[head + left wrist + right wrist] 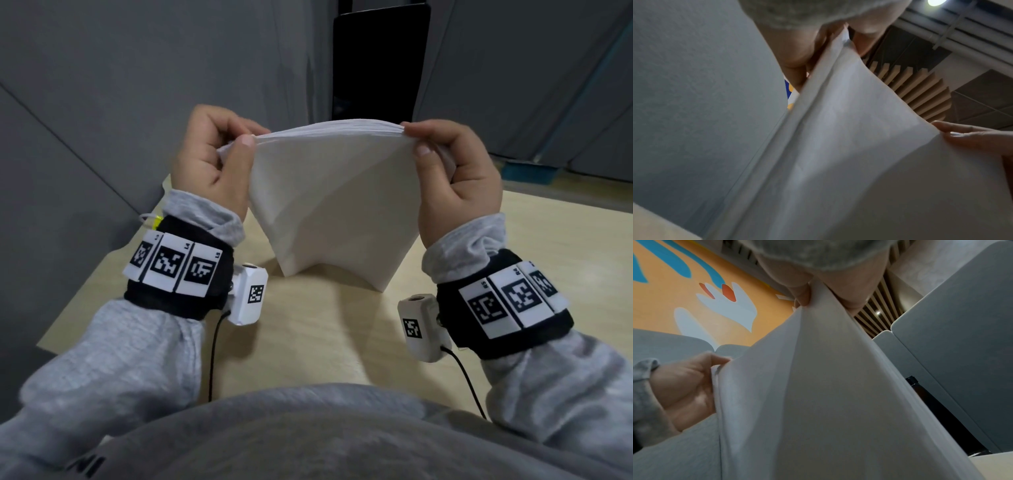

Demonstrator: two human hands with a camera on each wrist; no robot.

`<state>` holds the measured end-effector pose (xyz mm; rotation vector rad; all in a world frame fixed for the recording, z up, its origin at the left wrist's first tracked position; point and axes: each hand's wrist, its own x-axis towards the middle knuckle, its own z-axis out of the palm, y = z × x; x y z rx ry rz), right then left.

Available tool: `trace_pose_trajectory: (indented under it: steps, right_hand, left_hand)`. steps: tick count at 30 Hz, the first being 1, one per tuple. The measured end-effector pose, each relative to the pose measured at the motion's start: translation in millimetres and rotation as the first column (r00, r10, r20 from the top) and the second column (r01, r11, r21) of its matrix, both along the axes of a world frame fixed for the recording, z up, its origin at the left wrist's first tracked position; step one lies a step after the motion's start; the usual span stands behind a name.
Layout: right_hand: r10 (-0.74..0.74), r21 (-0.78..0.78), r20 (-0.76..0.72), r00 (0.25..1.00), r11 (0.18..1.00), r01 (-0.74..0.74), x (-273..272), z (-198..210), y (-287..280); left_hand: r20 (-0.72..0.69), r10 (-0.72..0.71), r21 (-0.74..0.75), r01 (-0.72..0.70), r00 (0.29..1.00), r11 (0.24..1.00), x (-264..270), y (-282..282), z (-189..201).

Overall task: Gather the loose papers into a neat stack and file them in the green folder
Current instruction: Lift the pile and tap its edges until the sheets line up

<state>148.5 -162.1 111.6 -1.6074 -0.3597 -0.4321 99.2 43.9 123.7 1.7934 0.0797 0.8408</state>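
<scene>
A stack of white papers [335, 202] stands upright on its lower edge on the wooden table [322, 329], bowed between my hands. My left hand [219, 157] pinches the stack's upper left corner between thumb and curled fingers. At the upper right corner my right hand [452, 171] pinches it the same way. The left wrist view shows the papers [849, 146] running down from my left hand [813, 48], and the right wrist view shows the papers [828, 394] hanging from my right hand [818, 290]. No green folder is in view.
Grey partition panels [102, 102] enclose the table on the left and at the back. A dark upright panel [376, 61] stands behind the papers. My grey-sleeved arms and torso [308, 438] fill the near edge. Bare tabletop lies in front of the stack.
</scene>
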Motion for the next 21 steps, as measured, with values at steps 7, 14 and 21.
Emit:
trace_pose_trajectory:
  steps: [7, 14, 21]
  right_hand:
    - [-0.015, -0.013, -0.001, 1.000, 1.000, 0.015, 0.4, 1.4, 2.2]
    - [-0.027, 0.004, -0.002, 1.000, 1.000, 0.027, 3.1, 1.2, 3.2]
    - [-0.015, 0.042, -0.023, 1.000, 0.999, 0.016, 2.3, 0.5, 5.2]
  left_hand:
    - [-0.018, -0.127, -0.124, 0.123, 0.992, 0.985, 3.6, -3.9, -2.6]
    - [-0.034, 0.032, -0.090, -0.035, 0.999, 0.995, 0.2, 4.2, -6.7]
    - [-0.018, 0.148, -0.085, -0.149, 0.989, 0.985, 0.1, 5.6, -7.8]
